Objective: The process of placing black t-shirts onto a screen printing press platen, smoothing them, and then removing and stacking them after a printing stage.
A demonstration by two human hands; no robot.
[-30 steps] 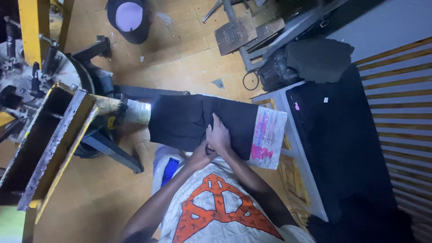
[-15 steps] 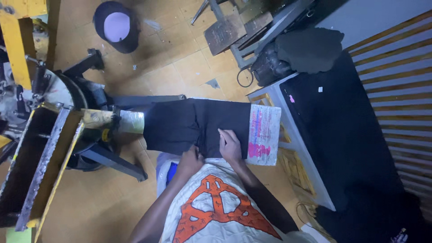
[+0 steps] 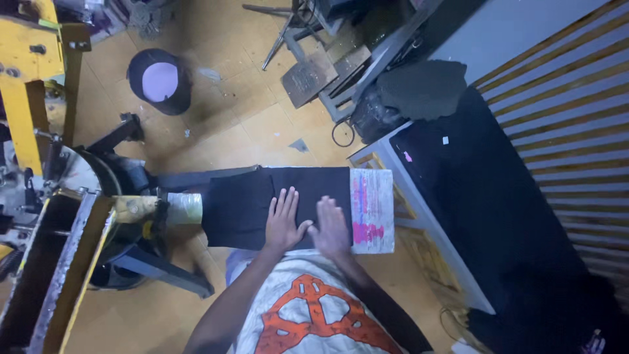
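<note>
**Both palms flat on the dark cloth: what we would watch for**

We have our left hand (image 3: 284, 219) and right hand (image 3: 331, 226) lying side by side on the black fabric (image 3: 262, 203), fingers spread and pressed flat, pinching nothing. The fabric is laid over the narrow printing board (image 3: 372, 210), whose far end shows pale with pink ink stains just beside our right hand.

As we judge it, the cloth could creep or wrinkle if our palms push unevenly, since it hangs past the board's edges. The stained end is close enough that a sliding right hand might pick up ink and smear the fabric, though we cannot tell whether that ink is wet.

To our left stands the yellow press frame (image 3: 39, 72), its arm reaching toward the board. A long dark worktop (image 3: 485, 196) runs along our right, near the board's end. A black bucket (image 3: 160, 78) sits on the tiled floor (image 3: 229, 124), well apart.
</note>
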